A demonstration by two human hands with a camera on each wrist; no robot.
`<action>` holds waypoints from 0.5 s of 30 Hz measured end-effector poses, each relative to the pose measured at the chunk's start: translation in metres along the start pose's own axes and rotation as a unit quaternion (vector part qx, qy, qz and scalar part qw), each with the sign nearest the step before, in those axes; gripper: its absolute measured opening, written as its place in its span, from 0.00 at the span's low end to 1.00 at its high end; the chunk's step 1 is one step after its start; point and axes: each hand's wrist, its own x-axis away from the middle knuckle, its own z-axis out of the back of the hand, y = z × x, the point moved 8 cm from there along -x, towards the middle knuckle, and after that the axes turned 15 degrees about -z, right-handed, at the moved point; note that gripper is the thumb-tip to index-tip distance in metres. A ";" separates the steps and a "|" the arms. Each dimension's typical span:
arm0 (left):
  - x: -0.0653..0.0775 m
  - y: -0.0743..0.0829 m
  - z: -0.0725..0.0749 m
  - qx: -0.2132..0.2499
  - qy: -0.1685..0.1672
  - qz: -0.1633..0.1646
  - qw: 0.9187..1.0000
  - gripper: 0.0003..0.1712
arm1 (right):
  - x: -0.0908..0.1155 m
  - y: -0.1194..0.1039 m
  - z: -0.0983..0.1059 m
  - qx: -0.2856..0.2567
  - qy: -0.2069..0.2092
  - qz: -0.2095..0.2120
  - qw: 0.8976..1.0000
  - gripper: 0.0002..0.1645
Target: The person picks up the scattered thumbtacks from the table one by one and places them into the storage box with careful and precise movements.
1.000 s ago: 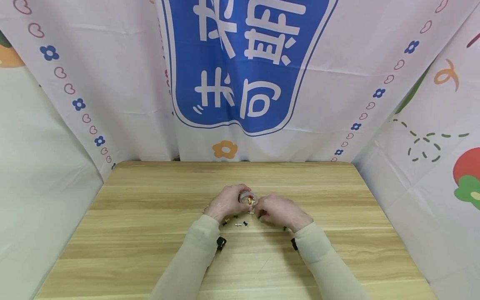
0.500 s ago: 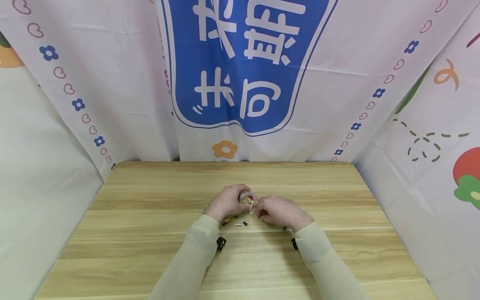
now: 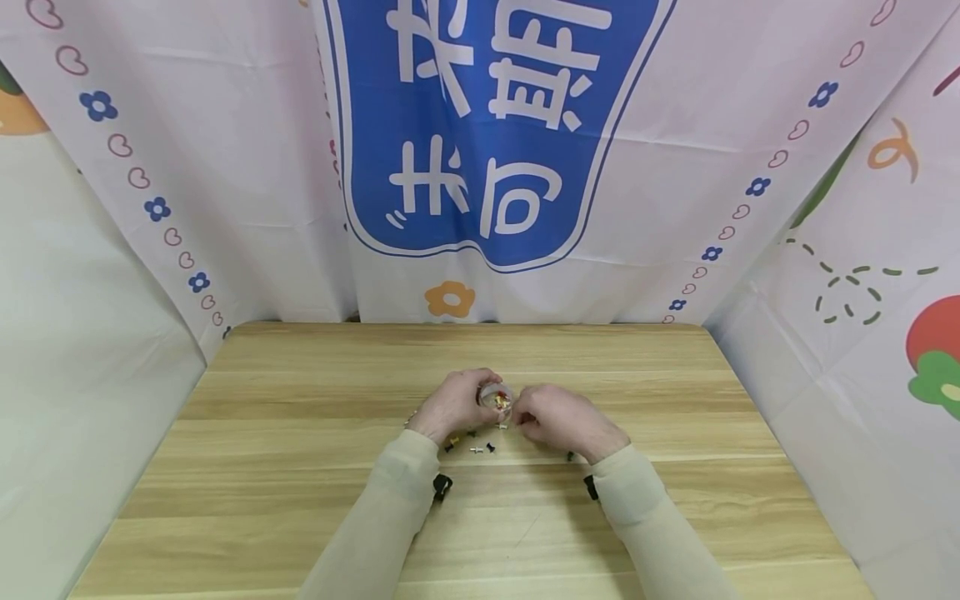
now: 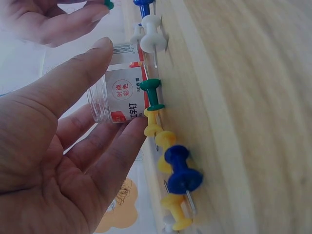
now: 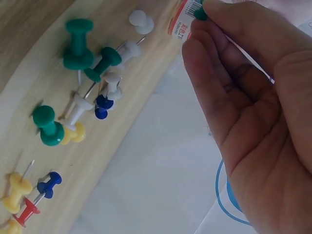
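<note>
My left hand [image 3: 453, 406] holds a small clear plastic jar [image 4: 124, 90] with a printed label, thumb on one side and fingers on the other. Inside the jar, red and yellow push pins [image 3: 502, 402] show through its mouth in the head view. Right beside it, my right hand [image 3: 561, 418] pinches a green push pin [image 5: 200, 13] between thumb and index finger. Loose push pins lie on the table around both hands, among them a blue push pin [image 4: 183, 169], a white push pin [image 4: 153, 34] and another green push pin [image 5: 78, 44].
The wooden table [image 3: 300, 500] reaches back to a white printed curtain [image 3: 277, 183] with a large blue sign. On the right wrist's side lie several more pins, including a red push pin [image 5: 27, 211] and a yellow push pin [image 5: 17, 192], some with points upward.
My right hand has shifted slightly, its knuckles a little farther back and its fingertips just off the jar's rim. The left hand and jar stay in place.
</note>
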 end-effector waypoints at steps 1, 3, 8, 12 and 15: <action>0.000 0.000 0.000 0.001 0.000 -0.001 1.000 0.28 | 0.000 0.000 0.001 0.001 0.005 -0.001 1.000 0.08; 0.000 0.001 0.000 0.003 0.000 -0.002 1.000 0.28 | 0.000 -0.001 0.004 0.002 0.013 -0.003 1.000 0.08; 0.001 0.002 0.001 0.004 0.001 -0.001 1.000 0.27 | -0.001 0.000 0.009 -0.003 0.034 -0.013 0.999 0.07; 0.001 0.002 0.001 0.002 0.001 -0.002 1.000 0.27 | -0.001 -0.001 0.013 0.006 0.063 -0.020 0.998 0.06; 0.001 0.002 0.001 0.000 0.000 -0.003 1.000 0.28 | -0.002 -0.001 0.014 0.010 0.083 -0.029 0.996 0.05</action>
